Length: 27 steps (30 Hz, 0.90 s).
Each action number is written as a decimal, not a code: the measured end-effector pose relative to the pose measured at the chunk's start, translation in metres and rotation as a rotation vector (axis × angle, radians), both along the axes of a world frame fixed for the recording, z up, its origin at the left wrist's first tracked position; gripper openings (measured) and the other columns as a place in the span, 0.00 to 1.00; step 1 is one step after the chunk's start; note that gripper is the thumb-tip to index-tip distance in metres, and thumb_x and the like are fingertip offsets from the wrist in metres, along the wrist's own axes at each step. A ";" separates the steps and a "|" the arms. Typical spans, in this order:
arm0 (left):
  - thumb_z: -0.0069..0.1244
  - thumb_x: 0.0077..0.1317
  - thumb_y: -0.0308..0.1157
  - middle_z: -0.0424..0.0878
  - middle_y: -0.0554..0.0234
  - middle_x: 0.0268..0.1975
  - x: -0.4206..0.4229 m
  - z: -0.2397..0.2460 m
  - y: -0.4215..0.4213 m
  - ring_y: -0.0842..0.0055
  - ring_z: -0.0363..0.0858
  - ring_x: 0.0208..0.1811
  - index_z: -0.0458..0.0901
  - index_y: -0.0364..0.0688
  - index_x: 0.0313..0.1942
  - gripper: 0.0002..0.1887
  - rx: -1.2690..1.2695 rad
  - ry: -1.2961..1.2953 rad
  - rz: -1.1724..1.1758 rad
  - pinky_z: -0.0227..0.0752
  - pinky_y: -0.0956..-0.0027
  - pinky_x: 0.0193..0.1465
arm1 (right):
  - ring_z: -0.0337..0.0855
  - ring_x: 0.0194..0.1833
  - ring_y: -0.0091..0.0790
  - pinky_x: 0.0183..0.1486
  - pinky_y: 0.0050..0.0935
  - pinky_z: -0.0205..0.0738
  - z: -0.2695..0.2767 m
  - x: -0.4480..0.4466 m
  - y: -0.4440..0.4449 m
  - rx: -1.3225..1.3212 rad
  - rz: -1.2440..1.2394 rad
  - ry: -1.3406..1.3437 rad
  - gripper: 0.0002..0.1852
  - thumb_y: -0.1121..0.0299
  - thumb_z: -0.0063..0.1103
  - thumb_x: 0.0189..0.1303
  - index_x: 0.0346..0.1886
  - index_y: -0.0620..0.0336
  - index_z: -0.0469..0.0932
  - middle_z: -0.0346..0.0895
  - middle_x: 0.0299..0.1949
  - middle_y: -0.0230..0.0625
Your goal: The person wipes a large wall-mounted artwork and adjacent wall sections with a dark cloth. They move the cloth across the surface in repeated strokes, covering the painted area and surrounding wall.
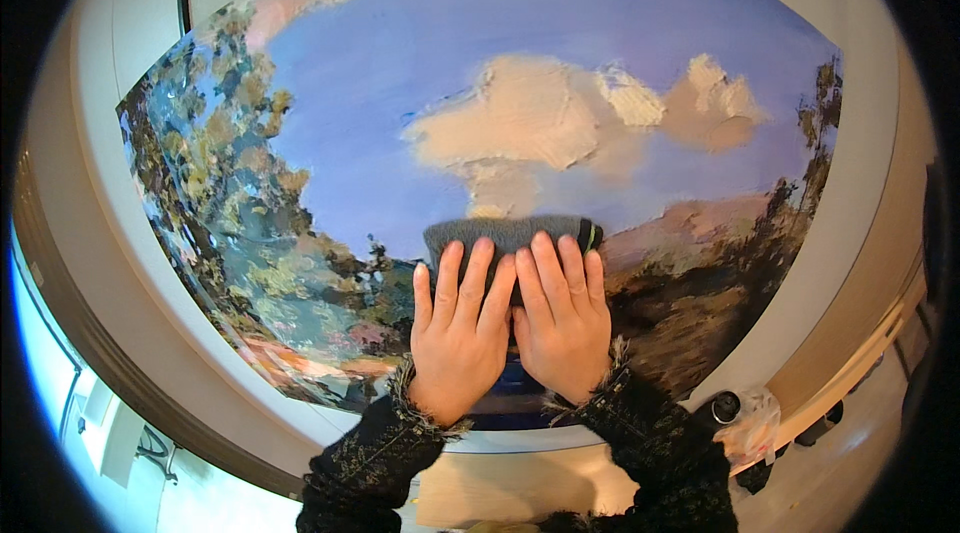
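Note:
A grey folded cloth (517, 233) with a black and green stripe at its right end lies against a landscape picture (352, 113). My left hand (459, 345) presses its left part, fingers straight and spread. Beside it, my right hand (564, 327) bears on the right part, fingertips just below the cloth's upper edge. The thumbs almost meet in the middle. Both palms face the picture, so the underside of the cloth is hidden. Around the hands the picture has a blue sky, thickly textured clouds, green trees at left and a dark hillside at right.
A pale border (862, 180) surrounds the picture, with a brown edge (97, 353) beyond it at left. At lower right stand a black-lidded container (725, 407) and a clear plastic bag (757, 420). Light wood (495, 488) shows between my forearms.

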<state>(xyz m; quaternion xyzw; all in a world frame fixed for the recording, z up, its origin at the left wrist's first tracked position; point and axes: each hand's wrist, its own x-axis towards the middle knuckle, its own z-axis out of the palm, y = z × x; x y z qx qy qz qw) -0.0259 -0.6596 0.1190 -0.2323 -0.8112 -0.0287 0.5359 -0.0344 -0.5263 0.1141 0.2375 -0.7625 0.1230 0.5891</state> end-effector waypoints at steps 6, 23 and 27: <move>0.45 0.62 0.27 0.61 0.45 0.69 -0.015 0.048 -0.027 0.48 0.54 0.71 0.70 0.38 0.61 0.25 0.070 0.067 -0.007 0.40 0.44 0.72 | 0.58 0.69 0.54 0.70 0.53 0.48 0.048 -0.016 -0.023 -0.001 0.073 0.034 0.30 0.74 0.57 0.53 0.62 0.68 0.68 0.60 0.68 0.50; 0.44 0.66 0.34 0.60 0.44 0.69 -0.017 0.019 -0.100 0.46 0.53 0.72 0.68 0.41 0.63 0.24 0.121 0.042 0.043 0.39 0.43 0.72 | 0.58 0.69 0.52 0.70 0.51 0.47 0.033 -0.014 -0.093 0.094 0.085 -0.036 0.31 0.74 0.58 0.51 0.62 0.67 0.68 0.61 0.67 0.48; 0.44 0.67 0.35 0.60 0.45 0.69 -0.016 0.016 -0.113 0.47 0.53 0.72 0.68 0.41 0.63 0.24 0.115 0.031 0.036 0.39 0.43 0.72 | 0.57 0.69 0.53 0.71 0.51 0.45 0.030 -0.014 -0.108 0.074 0.072 -0.027 0.30 0.74 0.57 0.51 0.62 0.67 0.68 0.61 0.68 0.49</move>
